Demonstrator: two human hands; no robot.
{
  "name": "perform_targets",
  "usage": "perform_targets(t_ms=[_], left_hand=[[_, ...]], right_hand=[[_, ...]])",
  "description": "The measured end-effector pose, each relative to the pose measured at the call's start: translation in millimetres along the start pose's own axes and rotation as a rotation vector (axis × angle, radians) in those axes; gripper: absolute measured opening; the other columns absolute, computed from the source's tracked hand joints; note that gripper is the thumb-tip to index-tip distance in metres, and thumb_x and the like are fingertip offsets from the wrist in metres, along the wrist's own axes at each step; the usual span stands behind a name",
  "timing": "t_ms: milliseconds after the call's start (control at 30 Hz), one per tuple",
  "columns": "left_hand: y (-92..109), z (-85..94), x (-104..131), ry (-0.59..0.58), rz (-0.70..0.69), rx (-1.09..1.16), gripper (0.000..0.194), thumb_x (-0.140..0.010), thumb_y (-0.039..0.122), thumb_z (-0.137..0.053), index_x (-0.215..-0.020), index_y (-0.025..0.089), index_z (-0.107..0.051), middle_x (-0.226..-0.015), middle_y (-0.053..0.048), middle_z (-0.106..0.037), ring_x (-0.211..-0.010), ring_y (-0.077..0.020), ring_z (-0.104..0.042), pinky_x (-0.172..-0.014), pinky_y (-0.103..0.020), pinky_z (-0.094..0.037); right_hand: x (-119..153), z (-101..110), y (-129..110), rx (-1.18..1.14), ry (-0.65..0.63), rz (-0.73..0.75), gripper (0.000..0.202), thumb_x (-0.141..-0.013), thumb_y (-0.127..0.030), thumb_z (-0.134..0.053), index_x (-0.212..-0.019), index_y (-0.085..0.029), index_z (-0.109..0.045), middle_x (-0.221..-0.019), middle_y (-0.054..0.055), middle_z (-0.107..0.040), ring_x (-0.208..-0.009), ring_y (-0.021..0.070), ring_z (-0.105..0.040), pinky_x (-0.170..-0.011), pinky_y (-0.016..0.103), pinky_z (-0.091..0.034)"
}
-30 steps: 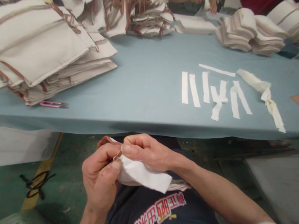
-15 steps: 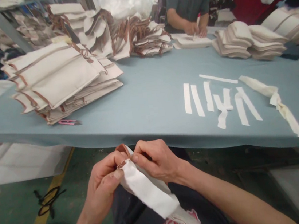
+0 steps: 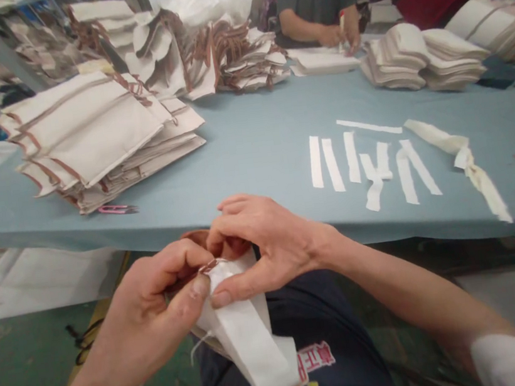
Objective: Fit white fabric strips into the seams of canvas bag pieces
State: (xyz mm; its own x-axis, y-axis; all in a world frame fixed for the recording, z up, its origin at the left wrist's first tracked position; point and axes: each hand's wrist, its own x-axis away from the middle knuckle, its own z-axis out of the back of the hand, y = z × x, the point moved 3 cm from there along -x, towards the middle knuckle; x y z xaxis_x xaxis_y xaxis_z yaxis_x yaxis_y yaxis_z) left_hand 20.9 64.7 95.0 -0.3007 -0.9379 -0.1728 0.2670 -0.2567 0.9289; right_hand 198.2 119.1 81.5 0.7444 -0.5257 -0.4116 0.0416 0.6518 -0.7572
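Observation:
Over my lap, in front of the table edge, I hold a cream fabric piece with brown edging. A white strip hangs down across it toward my lap. My left hand pinches the piece at its brown-edged top, thumb on the near side. My right hand grips the same top edge, its thumb lying on the white strip and its fingers curled behind the fabric. A loose thread sticks out at the left side. What lies behind the fingers is hidden.
On the blue-covered table lie several white strips, a knotted cream strip and pink thread snips. A stack of cream fabric pieces stands at left, folded stacks at back right. Across the table a person holds a pen.
My right hand has shifted from pinching the far edge to spreading over the top, thumb now on the white strip. Both hands and the piece appear closer, and the strip hangs more steeply.

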Motion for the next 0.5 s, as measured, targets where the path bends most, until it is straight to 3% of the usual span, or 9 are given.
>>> perform_targets(t_ms=[67,133,267,433,500], left_hand=[[1.8,0.1,1.3,0.011,0.017,-0.029,0.013,-0.087,0.029,-0.076,-0.076,0.025,-0.081,-0.064,-0.001,-0.076,-0.051,-0.0187,-0.067,-0.044,-0.023,-0.050],[0.1,-0.7,3.6,0.018,0.026,-0.052,0.013,-0.087,0.029,-0.075,-0.076,0.026,-0.080,-0.061,0.000,-0.074,-0.047,-0.0178,-0.065,-0.041,-0.022,-0.048],[-4.8,-5.1,7.2,0.041,0.011,-0.125,0.011,-0.093,0.029,-0.075,-0.083,0.028,-0.080,-0.064,0.002,-0.077,-0.046,-0.0169,-0.067,-0.044,-0.022,-0.050],[-9.1,-9.6,14.2,0.152,-0.081,-0.237,0.008,-0.089,0.025,-0.078,-0.090,0.031,-0.083,-0.069,0.004,-0.080,-0.051,-0.0157,-0.070,-0.049,-0.023,-0.049],[-17.6,-8.6,19.5,0.232,0.023,-0.166,0.012,-0.081,0.021,-0.083,-0.085,0.032,-0.085,-0.072,0.004,-0.082,-0.058,-0.0174,-0.075,-0.057,-0.024,-0.054]], right_hand=[[3.2,1.4,-1.7,0.033,-0.065,-0.057,0.053,-0.097,-0.056,-0.078,-0.071,-0.025,-0.044,-0.066,-0.008,-0.043,-0.062,0.0113,-0.040,-0.069,0.032,-0.032],[7.8,2.5,-2.8,0.002,-0.128,-0.122,0.052,-0.101,-0.049,-0.073,-0.071,-0.025,-0.039,-0.066,-0.008,-0.039,-0.061,0.0105,-0.037,-0.064,0.032,-0.026],[11.9,5.2,-2.1,-0.082,-0.182,-0.163,0.040,-0.101,-0.043,-0.065,-0.073,-0.025,-0.043,-0.066,-0.007,-0.040,-0.058,0.0103,-0.036,-0.060,0.030,-0.026],[12.2,4.1,3.1,-0.223,-0.158,-0.176,0.043,-0.099,-0.039,-0.066,-0.070,-0.025,-0.037,-0.067,-0.007,-0.035,-0.058,0.0094,-0.032,-0.057,0.027,-0.025],[14.4,1.9,5.4,-0.338,-0.145,-0.210,0.044,-0.098,-0.037,-0.068,-0.069,-0.025,-0.038,-0.067,-0.007,-0.035,-0.060,0.0090,-0.033,-0.057,0.026,-0.026]])
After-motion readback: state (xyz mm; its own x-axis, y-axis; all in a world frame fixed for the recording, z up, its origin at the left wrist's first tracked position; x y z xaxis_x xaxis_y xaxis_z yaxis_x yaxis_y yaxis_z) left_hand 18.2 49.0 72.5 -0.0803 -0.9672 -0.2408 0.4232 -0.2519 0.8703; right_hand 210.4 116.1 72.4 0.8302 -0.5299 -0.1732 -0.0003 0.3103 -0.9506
